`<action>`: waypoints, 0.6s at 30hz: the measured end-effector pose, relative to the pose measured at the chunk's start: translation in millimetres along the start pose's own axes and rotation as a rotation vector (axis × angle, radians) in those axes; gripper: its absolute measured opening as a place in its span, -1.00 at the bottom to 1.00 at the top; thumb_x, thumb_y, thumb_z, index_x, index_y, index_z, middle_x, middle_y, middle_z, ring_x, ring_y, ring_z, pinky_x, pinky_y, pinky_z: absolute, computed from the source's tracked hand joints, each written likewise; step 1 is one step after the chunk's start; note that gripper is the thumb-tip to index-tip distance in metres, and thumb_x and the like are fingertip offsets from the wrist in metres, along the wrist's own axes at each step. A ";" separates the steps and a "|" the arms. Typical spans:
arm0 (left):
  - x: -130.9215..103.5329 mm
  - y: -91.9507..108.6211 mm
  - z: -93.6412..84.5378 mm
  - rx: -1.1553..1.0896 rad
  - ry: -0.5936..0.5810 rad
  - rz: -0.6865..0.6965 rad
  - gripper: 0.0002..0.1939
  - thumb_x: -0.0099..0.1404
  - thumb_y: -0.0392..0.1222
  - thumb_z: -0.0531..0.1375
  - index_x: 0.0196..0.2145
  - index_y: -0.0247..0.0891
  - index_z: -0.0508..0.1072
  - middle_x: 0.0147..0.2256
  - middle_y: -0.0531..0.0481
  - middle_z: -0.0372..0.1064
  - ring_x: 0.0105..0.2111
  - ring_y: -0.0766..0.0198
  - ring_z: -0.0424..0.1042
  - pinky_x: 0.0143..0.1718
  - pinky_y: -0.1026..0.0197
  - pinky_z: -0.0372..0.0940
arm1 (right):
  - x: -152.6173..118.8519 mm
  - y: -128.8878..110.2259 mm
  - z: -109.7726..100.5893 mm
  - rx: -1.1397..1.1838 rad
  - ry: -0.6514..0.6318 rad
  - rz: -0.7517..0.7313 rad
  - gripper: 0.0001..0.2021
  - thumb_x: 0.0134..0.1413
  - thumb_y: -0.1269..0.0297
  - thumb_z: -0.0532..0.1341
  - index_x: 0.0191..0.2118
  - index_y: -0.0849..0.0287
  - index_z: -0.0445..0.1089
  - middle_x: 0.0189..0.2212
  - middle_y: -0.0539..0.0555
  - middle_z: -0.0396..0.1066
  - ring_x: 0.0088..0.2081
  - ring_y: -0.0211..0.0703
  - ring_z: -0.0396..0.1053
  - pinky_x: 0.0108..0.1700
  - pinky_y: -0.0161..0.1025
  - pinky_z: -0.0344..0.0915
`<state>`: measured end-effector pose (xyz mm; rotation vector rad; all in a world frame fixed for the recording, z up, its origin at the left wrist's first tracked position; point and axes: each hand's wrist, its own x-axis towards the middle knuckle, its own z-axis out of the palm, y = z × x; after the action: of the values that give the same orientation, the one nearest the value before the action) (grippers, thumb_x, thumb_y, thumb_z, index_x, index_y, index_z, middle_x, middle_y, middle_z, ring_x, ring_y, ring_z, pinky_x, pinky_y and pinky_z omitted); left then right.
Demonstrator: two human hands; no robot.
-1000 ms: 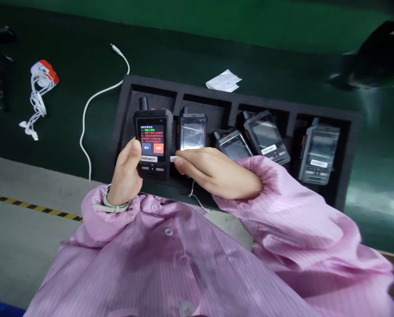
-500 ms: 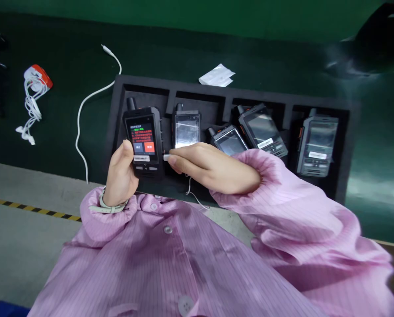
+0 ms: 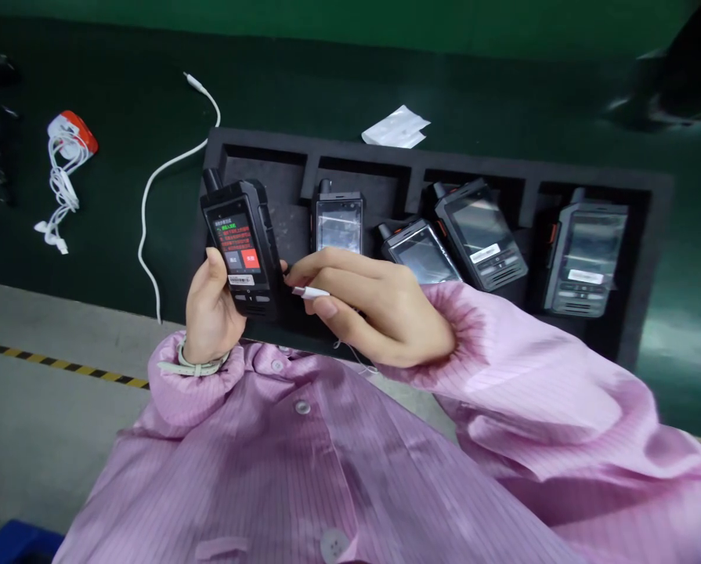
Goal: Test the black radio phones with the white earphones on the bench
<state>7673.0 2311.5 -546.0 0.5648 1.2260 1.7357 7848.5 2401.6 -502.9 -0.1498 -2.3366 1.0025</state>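
Note:
My left hand (image 3: 214, 305) grips a black handheld radio (image 3: 241, 247), tilted, with its stubby antenna up and its screen lit with red and green text. Between the thumb and fingers of my right hand (image 3: 373, 305) is a white cable plug (image 3: 311, 292). Its bare metal tip points at the radio's right side and is apart from it. My right index fingertip is at that side edge; whether it touches a port cover I cannot tell. A thin white wire (image 3: 355, 356) hangs below my right hand.
A black foam tray (image 3: 473, 160) with compartments holds more radios (image 3: 588, 254), (image 3: 482, 235), (image 3: 338, 223), (image 3: 420, 251). A white cable (image 3: 144, 211), bundled white earphones (image 3: 65, 188) and a small plastic bag (image 3: 395, 128) lie on the dark green table (image 3: 109, 70).
The white plug has come away from the radio's side, and its metal tip now shows. My right index finger has stretched toward the radio, which tilts more to the left.

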 end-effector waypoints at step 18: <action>-2.2 0.2 -3.0 0.011 -0.009 -0.029 -0.57 0.46 0.17 0.11 -0.27 -0.19 0.60 -0.32 -0.06 0.62 0.13 -0.02 0.54 0.09 -0.03 0.53 | 7.3 1.8 -6.7 0.119 -0.113 0.204 -0.64 0.45 0.33 -0.02 -0.47 0.11 0.07 -0.53 -0.05 0.14 -0.47 -0.28 0.14 -0.33 -0.23 0.12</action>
<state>7671.7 2308.1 -546.8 0.5584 1.2325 1.7008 7846.0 2409.4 -497.1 -0.2966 -2.3908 1.2767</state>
